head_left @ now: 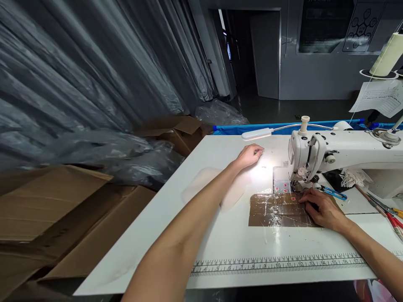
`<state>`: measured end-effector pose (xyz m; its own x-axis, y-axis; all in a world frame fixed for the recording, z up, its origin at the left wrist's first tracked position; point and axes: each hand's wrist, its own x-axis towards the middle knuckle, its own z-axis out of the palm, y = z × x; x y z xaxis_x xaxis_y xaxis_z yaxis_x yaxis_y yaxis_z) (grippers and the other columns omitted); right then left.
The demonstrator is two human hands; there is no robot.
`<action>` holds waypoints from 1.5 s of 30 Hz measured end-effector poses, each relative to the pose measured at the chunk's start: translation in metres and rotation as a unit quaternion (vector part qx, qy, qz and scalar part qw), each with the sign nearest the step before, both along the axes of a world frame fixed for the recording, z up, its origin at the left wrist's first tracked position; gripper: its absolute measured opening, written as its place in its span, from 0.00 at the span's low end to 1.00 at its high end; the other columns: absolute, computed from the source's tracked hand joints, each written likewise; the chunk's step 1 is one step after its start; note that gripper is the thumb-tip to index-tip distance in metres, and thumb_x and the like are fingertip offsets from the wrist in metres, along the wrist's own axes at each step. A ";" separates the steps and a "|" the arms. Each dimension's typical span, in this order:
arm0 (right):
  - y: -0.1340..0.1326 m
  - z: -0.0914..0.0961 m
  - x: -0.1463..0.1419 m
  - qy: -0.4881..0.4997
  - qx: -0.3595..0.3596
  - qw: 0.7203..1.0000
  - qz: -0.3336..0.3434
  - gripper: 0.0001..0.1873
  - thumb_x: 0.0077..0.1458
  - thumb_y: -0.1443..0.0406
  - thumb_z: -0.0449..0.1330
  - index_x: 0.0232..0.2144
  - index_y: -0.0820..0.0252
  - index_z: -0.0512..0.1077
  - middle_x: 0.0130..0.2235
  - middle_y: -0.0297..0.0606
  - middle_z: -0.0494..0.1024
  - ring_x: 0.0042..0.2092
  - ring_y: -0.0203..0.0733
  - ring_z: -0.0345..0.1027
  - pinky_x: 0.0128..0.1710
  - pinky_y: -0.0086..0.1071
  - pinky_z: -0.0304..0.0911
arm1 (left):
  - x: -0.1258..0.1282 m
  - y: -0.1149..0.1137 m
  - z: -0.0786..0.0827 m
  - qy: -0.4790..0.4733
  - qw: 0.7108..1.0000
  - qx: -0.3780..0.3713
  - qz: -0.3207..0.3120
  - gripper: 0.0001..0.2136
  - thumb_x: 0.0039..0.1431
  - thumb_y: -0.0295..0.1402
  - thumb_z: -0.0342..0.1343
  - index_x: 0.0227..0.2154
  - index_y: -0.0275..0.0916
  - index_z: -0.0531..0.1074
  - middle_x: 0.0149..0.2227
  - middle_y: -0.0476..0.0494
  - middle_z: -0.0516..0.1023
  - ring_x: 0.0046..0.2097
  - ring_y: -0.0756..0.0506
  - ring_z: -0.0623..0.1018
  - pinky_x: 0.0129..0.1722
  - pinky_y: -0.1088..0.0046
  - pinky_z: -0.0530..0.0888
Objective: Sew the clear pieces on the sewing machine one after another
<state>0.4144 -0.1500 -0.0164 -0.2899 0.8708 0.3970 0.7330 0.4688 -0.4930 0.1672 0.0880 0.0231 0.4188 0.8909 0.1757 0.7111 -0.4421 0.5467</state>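
- While the right hand point(324, 209) lies flat, fingers spread, on the brown taped patch point(273, 212) in front of the sewing machine point(346, 151), its fingertips sit close under the machine's head; best kept clear there.
- Left hand point(250, 156), loosely curled and pinching nothing, rests on the desk point(220, 239) left of the machine.
- Pale red-dotted strip point(281, 182) lies at the machine's base.

The left hand point(250, 156) lies far forward, fingers bent (palm down) — the right hand point(324, 209) flat, nearer in.
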 end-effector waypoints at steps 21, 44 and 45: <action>-0.001 -0.002 0.003 -0.013 -0.001 1.000 0.006 0.16 0.61 0.68 0.50 0.40 0.59 0.78 0.43 0.44 0.78 0.43 0.45 0.75 0.45 0.39 0.74 | 0.018 -0.006 -0.006 -0.269 0.935 -0.230 0.012 0.16 0.47 0.27 0.66 0.41 0.35 0.76 0.38 0.40 0.82 0.39 0.47 0.81 0.40 0.72 0.76; -0.008 0.005 0.002 -0.045 0.076 0.996 0.018 0.15 0.63 0.67 0.50 0.41 0.58 0.77 0.41 0.44 0.78 0.40 0.43 0.76 0.42 0.37 0.76 | -0.156 -0.066 0.001 -0.048 0.970 0.028 0.236 0.07 0.52 0.35 0.61 0.29 0.37 0.80 0.46 0.36 0.81 0.50 0.34 0.79 0.59 0.52 0.71; -0.008 0.004 0.002 -0.044 0.077 0.996 0.019 0.15 0.63 0.67 0.50 0.41 0.58 0.77 0.41 0.43 0.78 0.40 0.43 0.76 0.42 0.37 0.76 | -0.164 -0.069 -0.004 -0.039 0.968 0.032 0.247 0.08 0.53 0.36 0.61 0.29 0.37 0.80 0.45 0.36 0.82 0.49 0.35 0.79 0.58 0.53 0.72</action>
